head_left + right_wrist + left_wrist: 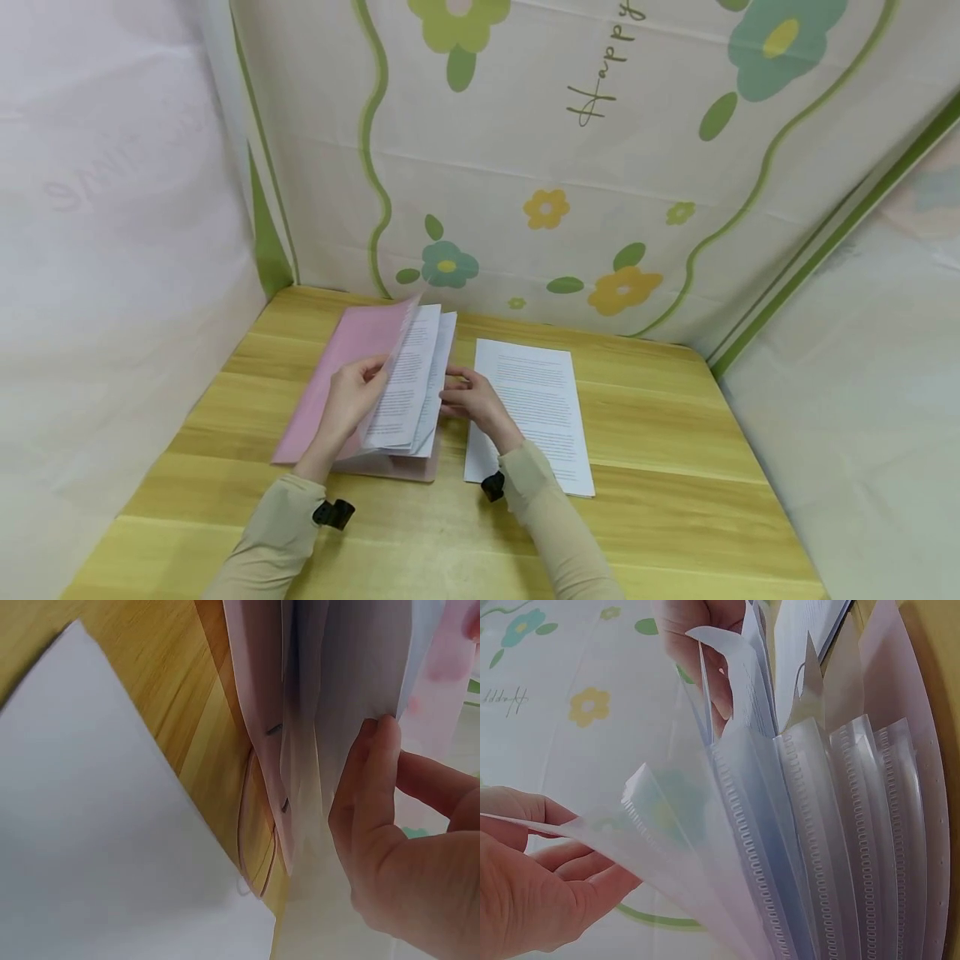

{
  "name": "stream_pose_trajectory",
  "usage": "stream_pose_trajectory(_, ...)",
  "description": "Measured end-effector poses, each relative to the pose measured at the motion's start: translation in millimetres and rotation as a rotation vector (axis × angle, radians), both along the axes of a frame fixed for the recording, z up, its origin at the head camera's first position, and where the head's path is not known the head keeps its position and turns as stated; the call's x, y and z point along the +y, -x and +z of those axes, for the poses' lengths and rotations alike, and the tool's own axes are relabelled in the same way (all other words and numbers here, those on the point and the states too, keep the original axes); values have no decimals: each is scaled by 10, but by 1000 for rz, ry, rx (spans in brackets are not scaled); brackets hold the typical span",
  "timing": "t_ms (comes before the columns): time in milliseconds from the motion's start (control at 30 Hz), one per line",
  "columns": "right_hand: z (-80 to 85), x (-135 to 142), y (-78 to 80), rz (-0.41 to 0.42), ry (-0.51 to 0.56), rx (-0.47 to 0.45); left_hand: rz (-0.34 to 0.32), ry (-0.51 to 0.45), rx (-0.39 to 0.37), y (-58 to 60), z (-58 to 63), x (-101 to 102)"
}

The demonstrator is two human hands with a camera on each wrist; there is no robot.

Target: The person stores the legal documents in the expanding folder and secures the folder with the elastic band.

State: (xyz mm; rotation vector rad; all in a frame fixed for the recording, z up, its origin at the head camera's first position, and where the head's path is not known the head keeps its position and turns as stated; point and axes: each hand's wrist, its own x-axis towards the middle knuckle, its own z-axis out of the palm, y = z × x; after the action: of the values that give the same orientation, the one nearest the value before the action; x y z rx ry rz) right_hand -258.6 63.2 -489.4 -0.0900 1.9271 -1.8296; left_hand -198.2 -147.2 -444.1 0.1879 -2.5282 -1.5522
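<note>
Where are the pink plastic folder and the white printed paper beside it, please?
Pink plastic folder (358,337): head view, on its raised cover.
White printed paper (542,408): head view, middle of its printed face.

The loose sheets (536,417) bore print (532,408) too small to read. Both sleeves (273,525) ran past the head view's bottom edge.

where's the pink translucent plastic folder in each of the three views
Head: pink translucent plastic folder, left of centre, lower half.
Left wrist: folder, from lower centre to right side.
Right wrist: folder, upper middle to upper right.
Shared landmark: the person's bare right grip, below centre in head, top middle in left wrist, lower right in right wrist.
</note>
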Motion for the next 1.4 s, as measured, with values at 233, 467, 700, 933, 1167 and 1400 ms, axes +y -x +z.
stream_pose_trajectory(233,18,-62,7,-3,-12,-11,1,1,0,3,10,3)
stream_pose_trajectory(467,38,-105,3,-6,-32,-4,-1,-10,-6,-1,17,-1)
stream_pose_trajectory(700,22,-144,31,1,-46,-5,9,-7,-5,-7,23,7)
stream_pose_trajectory(933,37,-178,22,3,-75,18,8,-13,-14,-15,32,13)
stream_pose_trajectory(1167,52,-209,15,-13,-101,30,14,-13,-5,-21,39,15)
stream_pose_trajectory(1400,69,-236,10,-15,-120,39,6,-17,-2,-31,43,19)
